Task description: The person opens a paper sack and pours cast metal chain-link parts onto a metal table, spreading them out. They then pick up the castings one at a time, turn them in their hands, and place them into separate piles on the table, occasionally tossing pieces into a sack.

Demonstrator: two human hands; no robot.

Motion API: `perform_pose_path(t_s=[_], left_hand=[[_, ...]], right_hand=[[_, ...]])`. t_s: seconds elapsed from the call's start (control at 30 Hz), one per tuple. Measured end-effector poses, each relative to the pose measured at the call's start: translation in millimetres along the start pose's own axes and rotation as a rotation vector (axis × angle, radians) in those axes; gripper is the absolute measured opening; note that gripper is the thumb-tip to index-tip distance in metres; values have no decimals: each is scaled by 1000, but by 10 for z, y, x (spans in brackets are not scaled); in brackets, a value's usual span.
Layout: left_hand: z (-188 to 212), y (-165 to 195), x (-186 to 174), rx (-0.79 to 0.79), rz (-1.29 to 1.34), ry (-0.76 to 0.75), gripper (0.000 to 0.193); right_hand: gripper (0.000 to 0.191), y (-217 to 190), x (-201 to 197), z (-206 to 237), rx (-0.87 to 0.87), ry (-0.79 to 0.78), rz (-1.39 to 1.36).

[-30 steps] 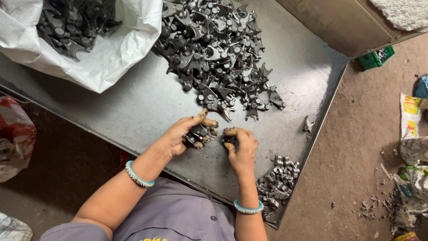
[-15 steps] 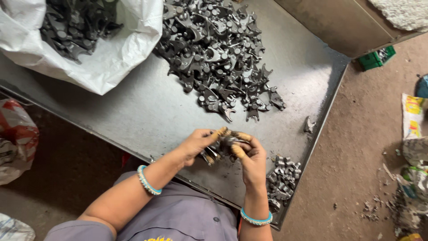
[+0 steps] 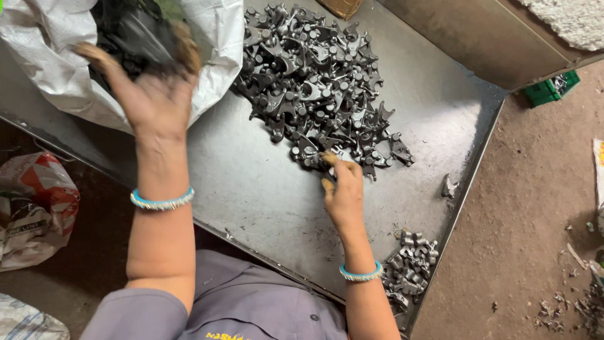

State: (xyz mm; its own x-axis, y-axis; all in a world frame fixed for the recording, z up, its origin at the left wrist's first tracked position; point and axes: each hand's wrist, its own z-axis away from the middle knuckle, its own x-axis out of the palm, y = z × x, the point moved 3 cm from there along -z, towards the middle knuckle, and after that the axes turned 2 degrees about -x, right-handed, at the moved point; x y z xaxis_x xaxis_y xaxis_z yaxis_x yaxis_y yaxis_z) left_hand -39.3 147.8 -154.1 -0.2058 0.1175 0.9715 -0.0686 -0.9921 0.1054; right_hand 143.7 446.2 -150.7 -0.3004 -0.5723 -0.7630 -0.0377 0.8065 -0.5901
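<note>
The left hand [image 3: 154,94] was raised at the far left, over the open mouth of the white sack [image 3: 63,75], its fingers curled around a blurred clump of dark metal parts [image 3: 141,38]; how firmly they were clamped I could not tell, because the hand was smeared by motion. The right hand [image 3: 343,195] lay on the steel counter [image 3: 251,182] at the near edge of the big heap of forged parts [image 3: 314,82], fingers drawn together, pinching at a piece on the heap's fringe (the piece itself was mostly hidden under the fingertips).

The heap sat in the middle of the counter, toward its far side. A smaller pile of lighter grey parts [image 3: 412,261] rested at the near right corner, just beside the right wrist, and one stray piece [image 3: 448,187] lay apart near the right rim.

By their look these pieces would be stiff, dense and heavy for their bulk, with forked arms and round bosses that snag on one another. They seemed dry rather than slick. The round boss or the shank between the arms would probably give the surest hold, and several could be scooped together.
</note>
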Motion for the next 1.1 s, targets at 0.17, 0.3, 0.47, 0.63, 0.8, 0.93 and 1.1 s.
perform_pose_path(t_s=[0.17,0.3,0.47,0.63,0.8,0.93,1.1], left_hand=[[78,-522,91,-148,-452,-206,35],[534,-1279,-256,-108,-1546,-359,48],[804,-1558,-351,317,-1994,-547,70],[774,-1619,-353,244,-2028,-547,67],[953,-1693,-424,157,-1953,-562,67],[1162,-1826,-497,-83,-1894,-484,63],[1301,-1922,-435,-123,-1671,-547,55]], right_hand=[[44,127,154,-16,-85,20,107],[43,176,99,172,-42,-10,120],[39,141,-194,572,158,-22,114],[50,156,-302,706,152,27,147],[42,512,-200,741,323,6,-12],[45,821,-242,887,371,57,-465],[56,1018,-351,1138,413,247,-1141]])
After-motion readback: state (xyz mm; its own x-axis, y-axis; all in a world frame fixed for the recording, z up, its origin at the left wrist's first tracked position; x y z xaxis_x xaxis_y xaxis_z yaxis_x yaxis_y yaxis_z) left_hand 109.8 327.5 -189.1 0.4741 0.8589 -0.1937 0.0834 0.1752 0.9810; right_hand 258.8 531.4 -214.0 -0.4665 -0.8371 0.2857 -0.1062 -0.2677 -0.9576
